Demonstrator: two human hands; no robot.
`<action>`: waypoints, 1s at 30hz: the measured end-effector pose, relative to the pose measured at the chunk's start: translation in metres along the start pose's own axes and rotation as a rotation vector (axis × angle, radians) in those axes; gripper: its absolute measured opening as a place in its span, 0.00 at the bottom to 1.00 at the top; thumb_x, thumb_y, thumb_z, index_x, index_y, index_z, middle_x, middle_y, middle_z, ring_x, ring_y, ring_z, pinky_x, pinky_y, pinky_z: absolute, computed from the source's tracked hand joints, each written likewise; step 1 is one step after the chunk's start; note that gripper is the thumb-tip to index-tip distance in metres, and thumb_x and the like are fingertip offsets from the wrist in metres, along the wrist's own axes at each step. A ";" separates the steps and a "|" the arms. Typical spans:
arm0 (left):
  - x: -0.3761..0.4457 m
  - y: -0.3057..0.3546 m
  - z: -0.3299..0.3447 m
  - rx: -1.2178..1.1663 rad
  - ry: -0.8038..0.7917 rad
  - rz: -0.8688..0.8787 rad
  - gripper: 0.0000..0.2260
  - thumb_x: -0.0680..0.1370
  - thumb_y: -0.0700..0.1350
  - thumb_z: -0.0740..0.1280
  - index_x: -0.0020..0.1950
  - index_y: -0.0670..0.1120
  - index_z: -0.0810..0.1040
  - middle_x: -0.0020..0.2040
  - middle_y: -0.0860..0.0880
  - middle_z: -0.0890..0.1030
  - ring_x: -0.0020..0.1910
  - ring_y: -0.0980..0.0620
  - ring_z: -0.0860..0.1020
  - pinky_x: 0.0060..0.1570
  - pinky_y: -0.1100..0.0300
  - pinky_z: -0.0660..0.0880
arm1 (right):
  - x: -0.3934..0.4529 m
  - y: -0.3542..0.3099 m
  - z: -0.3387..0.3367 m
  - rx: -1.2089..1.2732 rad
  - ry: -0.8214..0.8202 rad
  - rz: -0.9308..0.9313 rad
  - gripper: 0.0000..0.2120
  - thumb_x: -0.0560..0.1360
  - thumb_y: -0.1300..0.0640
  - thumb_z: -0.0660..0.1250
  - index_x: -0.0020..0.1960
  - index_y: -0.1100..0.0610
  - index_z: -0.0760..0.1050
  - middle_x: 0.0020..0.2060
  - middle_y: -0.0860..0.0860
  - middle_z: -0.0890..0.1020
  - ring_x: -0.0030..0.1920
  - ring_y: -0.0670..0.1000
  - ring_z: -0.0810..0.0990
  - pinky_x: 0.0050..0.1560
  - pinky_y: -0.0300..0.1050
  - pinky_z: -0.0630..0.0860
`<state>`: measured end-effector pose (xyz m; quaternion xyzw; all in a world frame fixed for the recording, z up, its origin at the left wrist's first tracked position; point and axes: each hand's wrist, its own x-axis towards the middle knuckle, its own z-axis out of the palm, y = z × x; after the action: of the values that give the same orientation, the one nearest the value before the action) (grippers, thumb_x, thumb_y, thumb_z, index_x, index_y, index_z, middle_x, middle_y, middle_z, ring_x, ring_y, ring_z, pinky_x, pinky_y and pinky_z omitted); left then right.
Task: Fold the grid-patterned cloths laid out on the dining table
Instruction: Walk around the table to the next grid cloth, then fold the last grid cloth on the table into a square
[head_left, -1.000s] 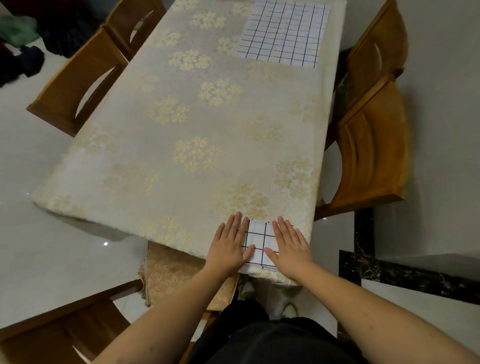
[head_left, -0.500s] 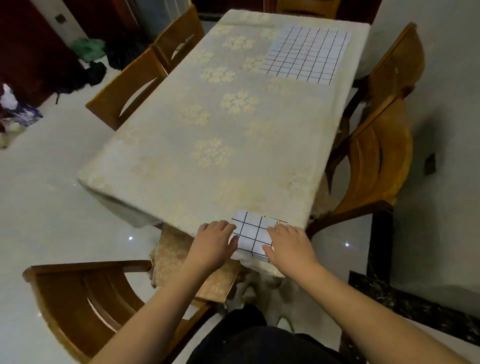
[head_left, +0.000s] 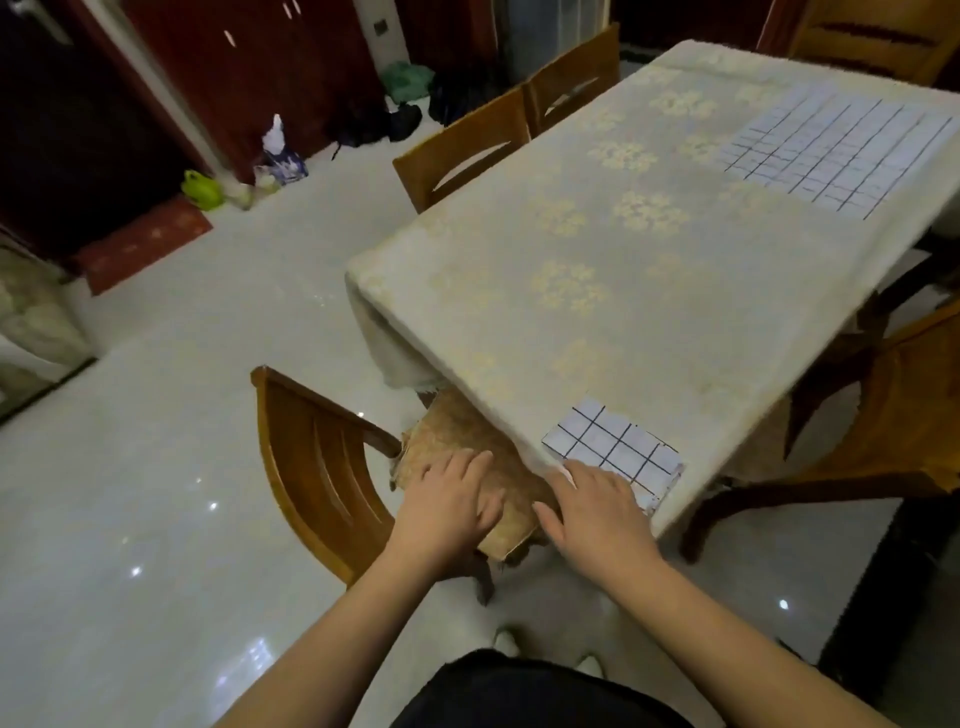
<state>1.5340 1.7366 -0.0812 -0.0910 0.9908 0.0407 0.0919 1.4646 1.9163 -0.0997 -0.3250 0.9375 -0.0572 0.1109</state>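
Note:
A small folded grid-patterned cloth (head_left: 615, 452) lies at the near edge of the dining table (head_left: 597, 291), which wears a cream floral tablecloth. My right hand (head_left: 597, 506) hovers at the table's edge, its fingers loosely spread and overlapping the folded cloth's near corner; whether it touches is unclear. My left hand (head_left: 449, 501) is off the table to the left, over the cushioned seat of a chair (head_left: 317, 462), fingers relaxed and holding nothing. A second grid cloth (head_left: 836, 150) lies spread flat at the far right of the table.
Wooden chairs stand along the table's left side (head_left: 467, 150) and right side (head_left: 904, 415), and one at the far end (head_left: 872, 39). Bags and bottles (head_left: 280, 156) sit on the shiny white floor by the dark red doors at the back left.
Both hands have drawn back from the folded cloth toward the table's edge, the left one leaving the table altogether. The view has swung left, showing more floor.

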 end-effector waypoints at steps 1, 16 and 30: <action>-0.009 -0.009 -0.001 0.000 -0.005 -0.040 0.27 0.80 0.62 0.49 0.77 0.53 0.59 0.75 0.53 0.64 0.74 0.53 0.61 0.73 0.50 0.59 | 0.002 -0.011 -0.002 0.000 -0.007 -0.028 0.25 0.74 0.40 0.52 0.60 0.52 0.78 0.54 0.52 0.81 0.52 0.56 0.80 0.53 0.54 0.76; -0.187 -0.174 0.002 -0.080 0.120 -0.516 0.29 0.79 0.63 0.44 0.76 0.52 0.60 0.74 0.52 0.67 0.72 0.52 0.65 0.73 0.48 0.57 | 0.026 -0.230 0.000 -0.037 -0.093 -0.458 0.37 0.74 0.33 0.29 0.74 0.46 0.59 0.71 0.47 0.67 0.71 0.51 0.66 0.72 0.51 0.62; -0.316 -0.335 0.028 -0.069 0.261 -0.612 0.26 0.77 0.60 0.53 0.66 0.47 0.75 0.53 0.51 0.82 0.50 0.51 0.81 0.51 0.52 0.77 | 0.008 -0.451 0.024 -0.081 -0.172 -0.643 0.27 0.81 0.39 0.45 0.77 0.47 0.55 0.75 0.47 0.62 0.73 0.49 0.61 0.73 0.46 0.56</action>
<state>1.9074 1.4654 -0.0699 -0.3917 0.9190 0.0330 -0.0310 1.7333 1.5578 -0.0439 -0.6121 0.7755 -0.0243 0.1527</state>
